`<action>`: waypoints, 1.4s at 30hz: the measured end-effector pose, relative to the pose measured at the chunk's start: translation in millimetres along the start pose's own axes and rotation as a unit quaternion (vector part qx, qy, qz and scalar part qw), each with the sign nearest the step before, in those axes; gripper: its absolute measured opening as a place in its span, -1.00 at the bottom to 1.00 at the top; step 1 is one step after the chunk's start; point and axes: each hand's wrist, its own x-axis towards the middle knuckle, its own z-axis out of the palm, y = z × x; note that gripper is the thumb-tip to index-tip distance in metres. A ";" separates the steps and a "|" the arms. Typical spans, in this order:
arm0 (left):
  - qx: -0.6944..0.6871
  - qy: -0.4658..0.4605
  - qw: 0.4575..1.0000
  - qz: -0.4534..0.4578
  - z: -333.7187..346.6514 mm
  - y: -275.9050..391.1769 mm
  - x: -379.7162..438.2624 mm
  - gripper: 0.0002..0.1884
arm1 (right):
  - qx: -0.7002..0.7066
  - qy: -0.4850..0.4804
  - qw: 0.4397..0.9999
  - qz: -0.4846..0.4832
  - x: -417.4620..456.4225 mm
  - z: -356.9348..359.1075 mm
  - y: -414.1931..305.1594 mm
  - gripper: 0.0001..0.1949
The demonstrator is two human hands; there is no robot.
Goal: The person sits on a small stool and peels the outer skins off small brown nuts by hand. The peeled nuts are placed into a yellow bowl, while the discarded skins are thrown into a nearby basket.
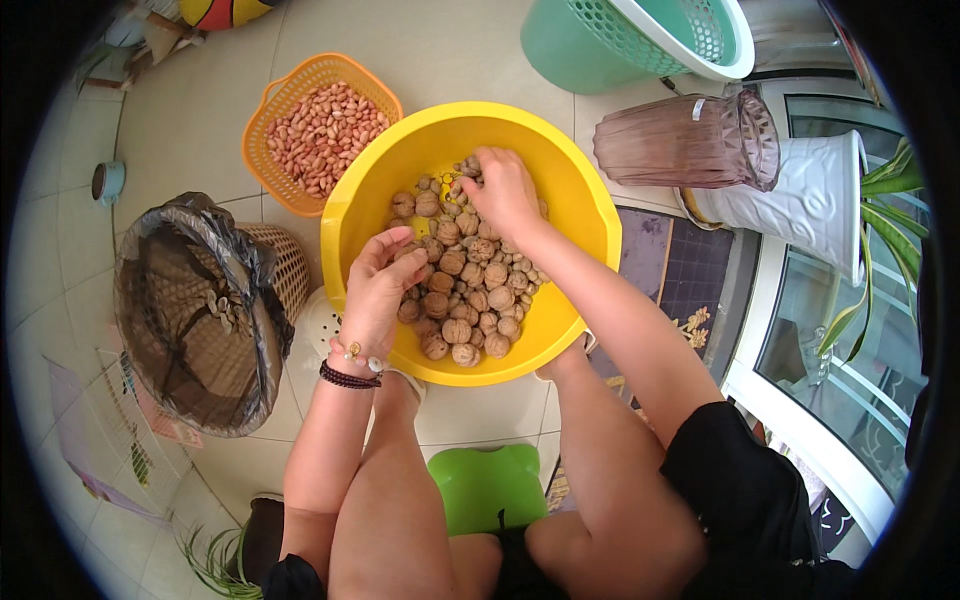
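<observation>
A yellow plastic basin [577, 300] holds whole walnuts [452, 262] mixed with smaller unshelled peanuts [529, 271]. My left hand [381, 281], with beaded bracelets at the wrist, is over the basin's left side. Its thumb and fingers are curved and apart beside walnuts; no nut is clearly gripped. Toward the far side, my right hand [504, 187] reaches down with thumb and fingertips at a few unshelled peanuts [469, 166]. Whether it grips any is hidden by the fingers. At the upper left, an orange plastic basket [259, 154] contains shelled pink-skinned peanuts [326, 135].
Left of the basin stands a waste basket [274, 255] lined with a dark bag [202, 360], with shells inside. A green laundry basket [592, 52], a purple glass vase [667, 142] and a white planter [795, 199] stand at right. A green stool [491, 487] lies below.
</observation>
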 end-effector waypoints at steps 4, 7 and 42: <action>0.025 -0.006 0.999 -0.023 -5.5 -7.2 7.1 -0.62 | -0.011 0.004 1.000 -0.010 4.7 11.0 4.2 -0.66; 0.038 0.028 0.999 -0.028 -3.8 -6.4 4.4 -0.66 | 0.043 0.015 0.999 0.003 -3.8 5.0 -6.6 -0.66; 0.102 -0.056 0.980 0.164 23.5 19.5 -20.2 -0.71 | 0.461 -0.078 0.884 -0.035 -67.5 -70.3 -67.1 -0.74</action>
